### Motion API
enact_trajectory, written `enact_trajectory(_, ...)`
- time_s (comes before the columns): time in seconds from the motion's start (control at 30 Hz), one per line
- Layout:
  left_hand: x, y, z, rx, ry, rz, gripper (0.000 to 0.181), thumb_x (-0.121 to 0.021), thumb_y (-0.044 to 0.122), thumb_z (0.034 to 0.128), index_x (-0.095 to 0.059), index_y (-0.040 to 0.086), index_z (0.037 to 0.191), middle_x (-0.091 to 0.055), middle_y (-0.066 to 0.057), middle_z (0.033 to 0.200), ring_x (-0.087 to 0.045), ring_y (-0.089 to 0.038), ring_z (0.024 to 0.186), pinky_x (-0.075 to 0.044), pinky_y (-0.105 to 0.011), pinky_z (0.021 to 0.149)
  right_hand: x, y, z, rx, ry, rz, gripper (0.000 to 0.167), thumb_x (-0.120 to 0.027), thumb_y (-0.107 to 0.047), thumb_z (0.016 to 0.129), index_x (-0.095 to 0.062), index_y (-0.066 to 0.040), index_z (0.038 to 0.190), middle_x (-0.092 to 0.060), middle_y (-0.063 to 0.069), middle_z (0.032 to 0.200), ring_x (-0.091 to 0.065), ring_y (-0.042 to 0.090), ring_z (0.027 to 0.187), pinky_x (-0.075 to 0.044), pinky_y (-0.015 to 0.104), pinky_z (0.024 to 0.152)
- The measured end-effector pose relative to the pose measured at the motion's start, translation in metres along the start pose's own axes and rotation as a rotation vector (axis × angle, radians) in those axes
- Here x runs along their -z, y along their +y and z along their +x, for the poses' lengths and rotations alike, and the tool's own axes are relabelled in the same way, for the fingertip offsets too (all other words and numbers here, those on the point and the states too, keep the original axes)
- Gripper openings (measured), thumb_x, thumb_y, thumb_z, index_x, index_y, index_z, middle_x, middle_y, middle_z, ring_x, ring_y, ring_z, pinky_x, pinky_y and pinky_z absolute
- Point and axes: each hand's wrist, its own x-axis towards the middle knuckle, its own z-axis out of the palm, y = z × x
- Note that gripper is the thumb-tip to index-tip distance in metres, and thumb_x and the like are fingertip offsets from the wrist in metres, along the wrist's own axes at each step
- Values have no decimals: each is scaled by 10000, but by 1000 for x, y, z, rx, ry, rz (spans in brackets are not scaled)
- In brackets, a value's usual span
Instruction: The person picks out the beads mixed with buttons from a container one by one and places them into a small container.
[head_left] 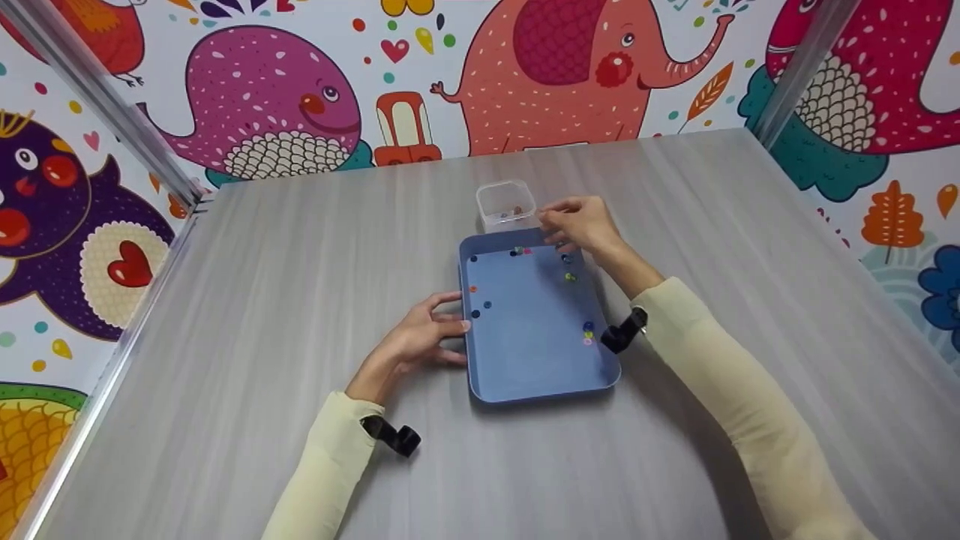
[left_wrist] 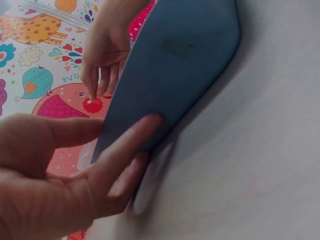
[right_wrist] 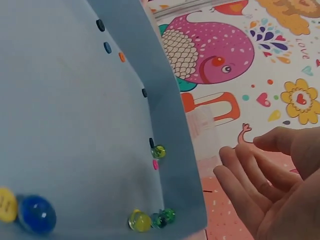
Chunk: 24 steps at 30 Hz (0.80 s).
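Observation:
A shallow blue tray stands on the table with small coloured buttons and shiny beads scattered inside, mostly along its walls. My left hand holds the tray's left wall; the thumb meets the rim and other fingers lie against the outside. Just beyond the far wall is a small clear plastic box with a few little pieces in it. My right hand hovers over the tray's far right corner, beside the box. Its fingers are loosely bent, and nothing shows between them in the right wrist view.
The grey table surrounds the tray. Behind it rises a wall printed with cartoon animals, with metal posts at the corners. A black wrist camera on the right sleeve hangs over the tray's right wall.

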Motion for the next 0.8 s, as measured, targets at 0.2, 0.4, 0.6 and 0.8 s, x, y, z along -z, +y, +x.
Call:
enact_trajectory(0.2,1,0,-1,4,4,9,634,-602,-9,963,-341,96,1531,-520,-281,1371,-693,-301,1013,-657,-447,775,9,3,-14,53,-14,-123,329,-639,-262,989,-684,-54,1240,-714,176,1159,-737,299,974,-651,326,747)
enact_trajectory(0.4,0,0,1,4,-4,10,637,-603,-7,963,-337,96,1532,-522,-281,1375,-706,-289,989,-657,-439,773,18,11,-28,79,-60,-237,332,-637,-231,987,-672,-77,1278,-684,163,1146,-668,336,986,-624,257,697)
enact_trajectory(0.6,0,0,1,0,2,12,635,-608,-13,959,-347,96,1528,-527,-280,1376,-688,-304,1036,-658,-441,765,31,19,-40,133,-100,-264,363,-647,-208,978,-649,-56,1308,-680,176,1191,-646,294,976,-631,266,725)
enact_trajectory(0.8,0,-1,0,2,0,-4,634,-602,-24,959,-344,93,1526,-532,-268,1355,-690,-268,987,-661,-436,749,40,29,-51,131,-130,-294,394,-634,-201,980,-617,-57,1347,-669,186,1258,-665,295,1064,-643,406,856)
